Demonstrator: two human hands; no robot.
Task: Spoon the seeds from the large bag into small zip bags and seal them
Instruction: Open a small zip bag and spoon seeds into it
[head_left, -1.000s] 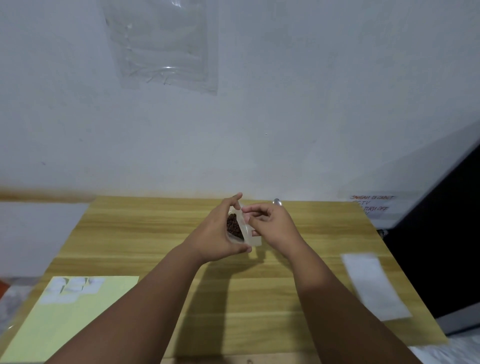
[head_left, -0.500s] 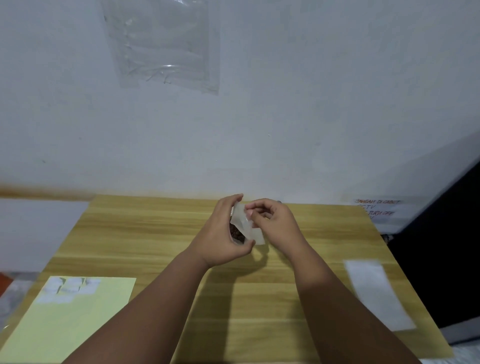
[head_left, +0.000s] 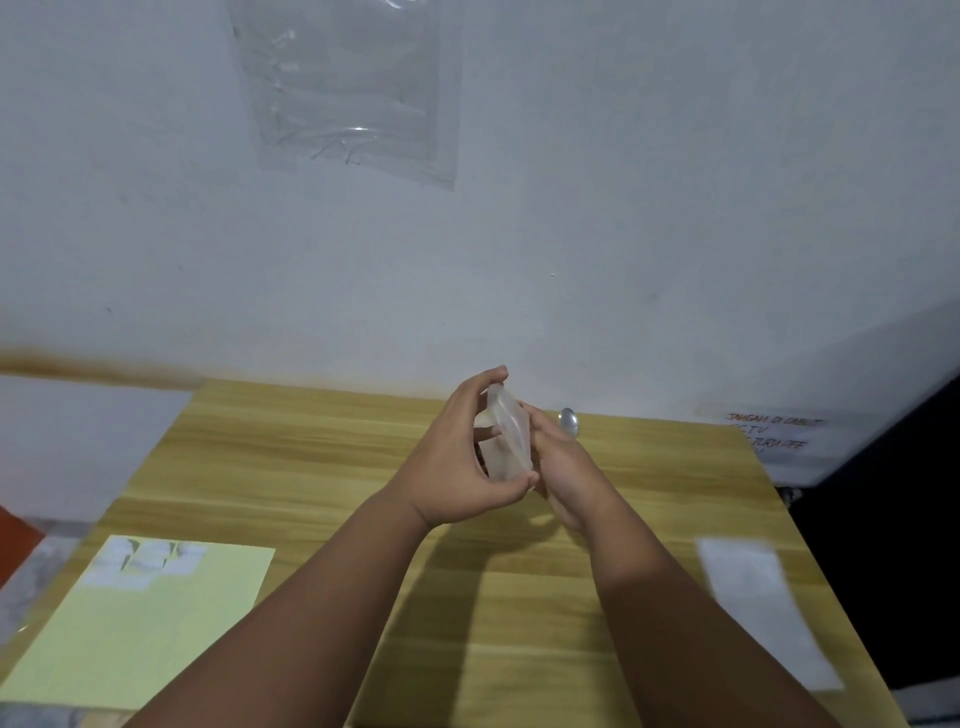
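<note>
1. The right hand (head_left: 563, 470) lies against the far side of the small zip bag (head_left: 508, 436). Its fingers are hidden, so its grip cannot be told.
2. Of the spoon (head_left: 569, 422), only the bowl shows beyond that hand.
3. The left hand (head_left: 452, 460) pinches the bag, forefinger on top and thumb below, above the table (head_left: 291, 467).
4. The bag stands on edge, cloudy and blurred. Its contents cannot be made out.
</note>
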